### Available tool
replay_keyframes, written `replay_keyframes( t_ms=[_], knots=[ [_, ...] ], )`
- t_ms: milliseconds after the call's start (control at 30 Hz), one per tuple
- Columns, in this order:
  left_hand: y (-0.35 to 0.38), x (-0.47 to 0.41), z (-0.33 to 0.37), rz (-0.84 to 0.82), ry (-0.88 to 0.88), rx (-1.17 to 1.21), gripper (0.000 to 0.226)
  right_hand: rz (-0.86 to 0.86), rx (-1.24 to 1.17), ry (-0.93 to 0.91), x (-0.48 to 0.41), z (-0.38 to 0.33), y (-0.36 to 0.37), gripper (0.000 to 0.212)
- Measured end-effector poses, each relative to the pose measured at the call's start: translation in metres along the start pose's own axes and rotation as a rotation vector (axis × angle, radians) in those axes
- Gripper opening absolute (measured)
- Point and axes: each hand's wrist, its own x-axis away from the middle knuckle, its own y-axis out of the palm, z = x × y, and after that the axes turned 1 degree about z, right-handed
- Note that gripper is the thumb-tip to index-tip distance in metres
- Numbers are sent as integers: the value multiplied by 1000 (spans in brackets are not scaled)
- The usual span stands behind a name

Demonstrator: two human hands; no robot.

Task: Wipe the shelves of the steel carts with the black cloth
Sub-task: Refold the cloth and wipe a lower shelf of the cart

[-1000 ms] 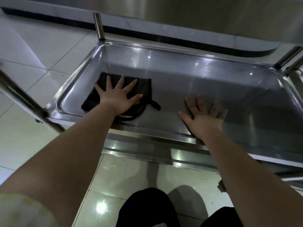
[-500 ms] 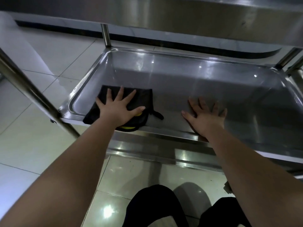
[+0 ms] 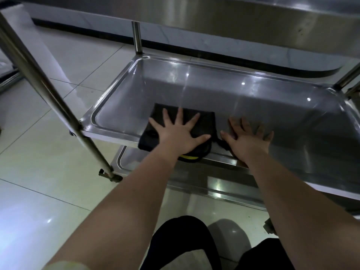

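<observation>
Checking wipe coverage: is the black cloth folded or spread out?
Folded: the black cloth is a compact pad under the left hand, with stacked layers showing at its near edge.

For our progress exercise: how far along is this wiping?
Done: unclear; the shiny shelf shows no wiped patch. In hand: left hand presses the black cloth at the near rim; right hand rests on steel. Left: likely its right side and the lower shelf.

The steel shelf [image 3: 253, 106] (shiny, rimmed) carries the black cloth [image 3: 203, 121] at its near edge — the right hand [image 3: 247, 142] lies flat on bare metal just beside it.
</observation>
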Motion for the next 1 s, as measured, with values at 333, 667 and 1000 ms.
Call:
replay_keyframes(
  t_ms=[333,667,1000],
  knots=[
    [-19,-2,-138,-7,-199,69,91,0,-6,-5,-1,1,-1,69],
    [-12,2,-76,-23,-153,28,87,8,23,-6,1,-1,1,69],
    [-2,9,-48,48,-67,50,85,-12,-20,-26,2,4,-2,69]
  ],
)
